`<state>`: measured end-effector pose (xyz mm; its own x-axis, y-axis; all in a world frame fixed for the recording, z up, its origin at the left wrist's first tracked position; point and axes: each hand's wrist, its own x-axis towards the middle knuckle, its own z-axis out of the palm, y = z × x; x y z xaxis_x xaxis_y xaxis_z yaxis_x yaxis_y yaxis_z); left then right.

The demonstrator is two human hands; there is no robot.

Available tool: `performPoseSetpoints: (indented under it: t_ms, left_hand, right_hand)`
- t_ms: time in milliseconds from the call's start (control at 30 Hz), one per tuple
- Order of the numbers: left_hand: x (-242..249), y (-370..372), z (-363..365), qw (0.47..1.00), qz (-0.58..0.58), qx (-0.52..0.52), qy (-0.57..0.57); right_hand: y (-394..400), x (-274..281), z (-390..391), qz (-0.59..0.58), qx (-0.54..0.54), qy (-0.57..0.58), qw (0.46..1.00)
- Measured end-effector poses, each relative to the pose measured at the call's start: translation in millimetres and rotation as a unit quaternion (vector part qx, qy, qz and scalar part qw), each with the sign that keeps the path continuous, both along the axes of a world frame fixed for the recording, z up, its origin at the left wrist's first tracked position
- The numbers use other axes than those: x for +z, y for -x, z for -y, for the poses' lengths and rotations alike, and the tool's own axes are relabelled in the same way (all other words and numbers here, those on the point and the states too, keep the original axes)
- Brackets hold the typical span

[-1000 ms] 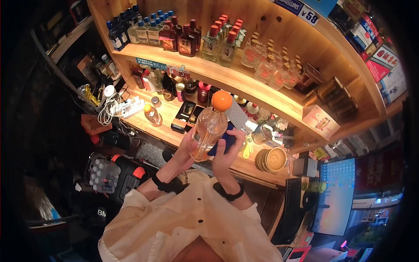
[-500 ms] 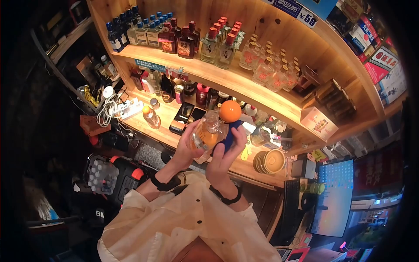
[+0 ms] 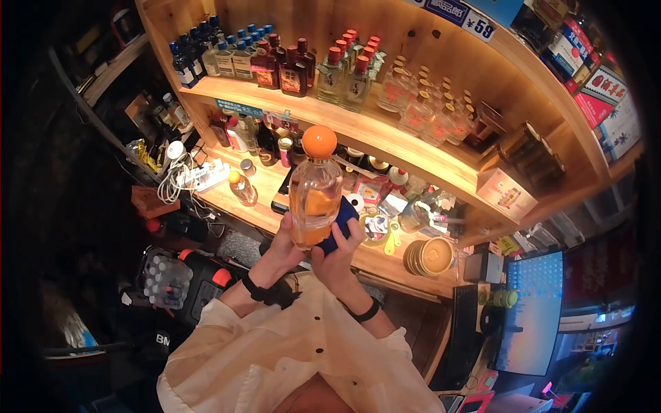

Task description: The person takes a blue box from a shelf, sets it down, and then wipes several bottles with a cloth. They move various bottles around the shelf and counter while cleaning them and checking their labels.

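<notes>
A clear glass bottle [image 3: 311,199] with a round orange cap [image 3: 319,142] stands nearly upright in front of my chest, above the counter's front edge. Clear liquid shows in it, and orange colour shows through the glass. My left hand [image 3: 284,246] is closed around its lower left side. Under the fingers of my right hand [image 3: 336,256] is a dark blue cloth [image 3: 345,219], pressed to the bottle's lower right side. Part of the cloth is hidden behind the bottle. On the counter to the left sits a smaller bottle [image 3: 242,189] with an orange-yellow cap.
Rows of liquor bottles [image 3: 292,72] line the wooden shelf [image 3: 310,103] above. The counter [image 3: 265,215] carries cables [image 3: 177,180], stacked wooden bowls [image 3: 435,256] and a yellow opener-like tool [image 3: 392,239]. A monitor [image 3: 530,310] and keyboard [image 3: 463,337] are at right; a case of small bottles [image 3: 165,275] is lower left.
The bottle has swung from a rightward tilt to nearly upright and moved left. Both hands have shifted left and lower with it, the blue cloth still against its right side.
</notes>
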<state>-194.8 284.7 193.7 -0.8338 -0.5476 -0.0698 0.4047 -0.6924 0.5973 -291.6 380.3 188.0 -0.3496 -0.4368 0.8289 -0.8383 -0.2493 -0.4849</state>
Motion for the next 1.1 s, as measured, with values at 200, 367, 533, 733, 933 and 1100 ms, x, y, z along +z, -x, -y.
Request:
performPoseSetpoints:
  t_ms: [200, 367, 533, 733, 933, 1100]
  left_hand:
    - [7, 6, -1, 0.994, -0.086, -0.073, -0.003]
    - [-5, -4, -8, 0.986, -0.128, -0.102, -0.015]
    - [-28, -3, -11, 0.99, -0.098, -0.091, -0.049]
    - [8, 10, -8, 0.998, -0.046, -0.018, 0.028]
    - [9, 18, 4, 0.982, -0.038, 0.026, 0.183]
    - [6, 20, 11, 0.936, -0.01, 0.066, 0.345]
  right_hand:
    - [25, 14, -6, 0.122, -0.005, 0.056, 0.991]
    - [53, 24, -40, 0.492, 0.035, 0.05, 0.868]
    - [31, 17, -57, 0.553, 0.151, -0.001, 0.819]
    - [-8, 17, -28, 0.606, 0.1, -0.069, 0.786]
    - [7, 54, -12, 0.757, 0.234, -0.057, 0.607]
    - [18, 35, -6, 0.73, 0.245, -0.07, 0.634]
